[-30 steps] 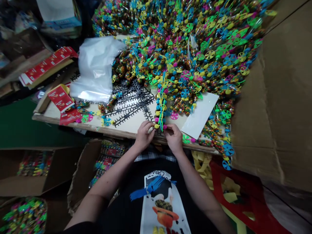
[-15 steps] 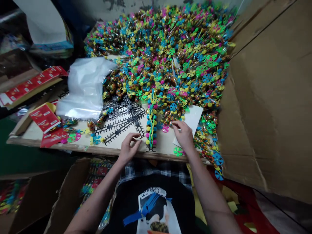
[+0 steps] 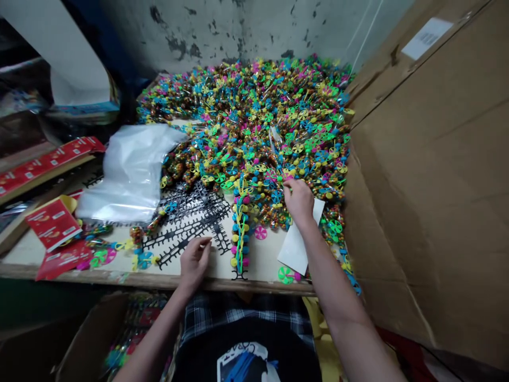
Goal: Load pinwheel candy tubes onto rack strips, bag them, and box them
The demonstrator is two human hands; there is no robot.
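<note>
My right hand point(image 3: 299, 201) reaches into the near side of a heap of small colourful plastic toys point(image 3: 254, 116), clear tubes of brown beads with bright fan-shaped tops. Its fingers are closed at a pink piece; what they grip is hidden. My left hand point(image 3: 194, 261) hovers over the table's front edge, thumb and fingers pinched together; I cannot make out anything in them. Between my hands lies a black plastic strip point(image 3: 239, 274) lined with yellow, blue and pink toy ends. Left of it are loose black toothed strips point(image 3: 191, 228).
A stack of clear plastic bags point(image 3: 129, 175) lies at left, with red printed cards point(image 3: 53, 223) beside it. A white card point(image 3: 297, 246) lies under my right forearm. Loose fan pieces point(image 3: 261, 232) sit nearby. Tall cardboard point(image 3: 429, 185) walls the right side.
My right hand has moved forward onto the toy heap. My left hand has drawn slightly left, its fingers closing together. The view has tilted up, showing more wall.
</note>
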